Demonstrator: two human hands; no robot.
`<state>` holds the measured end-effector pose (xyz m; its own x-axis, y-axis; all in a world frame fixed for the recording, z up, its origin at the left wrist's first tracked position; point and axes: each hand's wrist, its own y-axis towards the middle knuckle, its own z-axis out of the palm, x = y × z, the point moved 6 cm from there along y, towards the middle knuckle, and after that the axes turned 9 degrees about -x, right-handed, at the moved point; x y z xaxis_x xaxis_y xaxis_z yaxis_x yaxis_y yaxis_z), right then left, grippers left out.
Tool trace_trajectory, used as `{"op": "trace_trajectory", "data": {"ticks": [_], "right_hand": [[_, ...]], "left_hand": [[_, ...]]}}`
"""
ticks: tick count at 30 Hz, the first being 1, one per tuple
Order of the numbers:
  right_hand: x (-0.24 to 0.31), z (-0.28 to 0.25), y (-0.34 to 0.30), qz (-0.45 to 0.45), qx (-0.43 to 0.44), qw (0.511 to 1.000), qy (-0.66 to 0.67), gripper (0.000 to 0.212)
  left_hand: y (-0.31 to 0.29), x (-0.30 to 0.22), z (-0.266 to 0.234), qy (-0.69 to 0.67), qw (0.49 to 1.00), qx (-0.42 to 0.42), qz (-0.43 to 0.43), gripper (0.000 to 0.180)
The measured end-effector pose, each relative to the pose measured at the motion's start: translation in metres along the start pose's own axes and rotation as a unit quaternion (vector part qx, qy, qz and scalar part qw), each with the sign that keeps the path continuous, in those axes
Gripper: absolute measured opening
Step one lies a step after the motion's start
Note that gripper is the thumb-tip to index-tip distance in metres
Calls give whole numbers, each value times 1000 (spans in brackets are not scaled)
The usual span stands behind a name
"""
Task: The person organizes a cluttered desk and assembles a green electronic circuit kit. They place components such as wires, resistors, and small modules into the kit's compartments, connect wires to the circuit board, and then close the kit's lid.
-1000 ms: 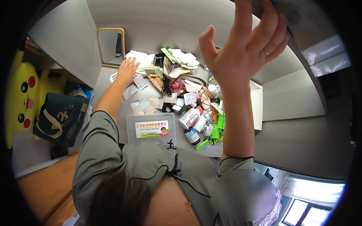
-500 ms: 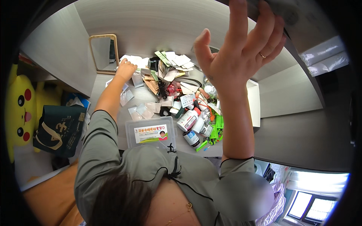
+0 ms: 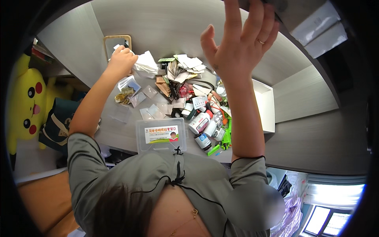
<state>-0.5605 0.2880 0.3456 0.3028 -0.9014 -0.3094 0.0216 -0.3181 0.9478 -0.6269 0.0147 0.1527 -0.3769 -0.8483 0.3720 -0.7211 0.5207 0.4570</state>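
Observation:
My left hand (image 3: 122, 62) is closed on a bunched white sheet (image 3: 146, 63), paper or thin plastic, lifted in front of the wood-framed mirror (image 3: 114, 41). Below that wrist lie a folded white leaflet (image 3: 129, 83) and a small gold-coloured heap (image 3: 123, 97). My right hand (image 3: 237, 57) is raised high with fingers spread, close to a dark overhead surface (image 3: 288, 15). Its upper fingertips run out of the picture, so any contact there is hidden. Between my arms spreads a pile of paper cards (image 3: 189, 63), small clear bags (image 3: 156, 111) and bottles.
A lidded clear plastic box (image 3: 160, 147) sits at the desk's near edge. Beside it stand a white bottle (image 3: 199, 122), a dark bottle (image 3: 203, 141) and green plastic parts (image 3: 226, 136). An open white box (image 3: 263, 103) is at right. A yellow plush toy (image 3: 29, 106) and dark green bag (image 3: 59, 122) are left.
My left hand has risen from the desk with the white sheet, uncovering the leaflet and gold-coloured heap. My right hand stays raised and spread. The whole view has shifted slightly.

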Motion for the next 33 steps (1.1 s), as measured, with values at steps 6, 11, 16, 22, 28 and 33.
{"op": "trace_trajectory", "data": {"ticks": [6,11,16,22,28,33], "right_hand": [[-10,2,-1,20,-88,993,70,69],[-5,-2,1,42,-86,991,94,68],[-6,-7,1,40,-85,991,93,67],[-6,-16,7,53,-66,989,125,68],[-14,-15,1,44,-53,990,121,74],[-16,-19,3,52,-57,988,134,75]], "left_hand": [[-22,1,-163,-164,975,-130,-79,50],[-79,75,-233,-427,813,-207,-337,48],[-18,121,-313,-418,643,-428,-478,54],[94,146,-326,-528,638,-375,-417,51],[146,55,-334,11,859,-431,-277,53],[177,25,-291,46,985,-102,-128,52]]}}
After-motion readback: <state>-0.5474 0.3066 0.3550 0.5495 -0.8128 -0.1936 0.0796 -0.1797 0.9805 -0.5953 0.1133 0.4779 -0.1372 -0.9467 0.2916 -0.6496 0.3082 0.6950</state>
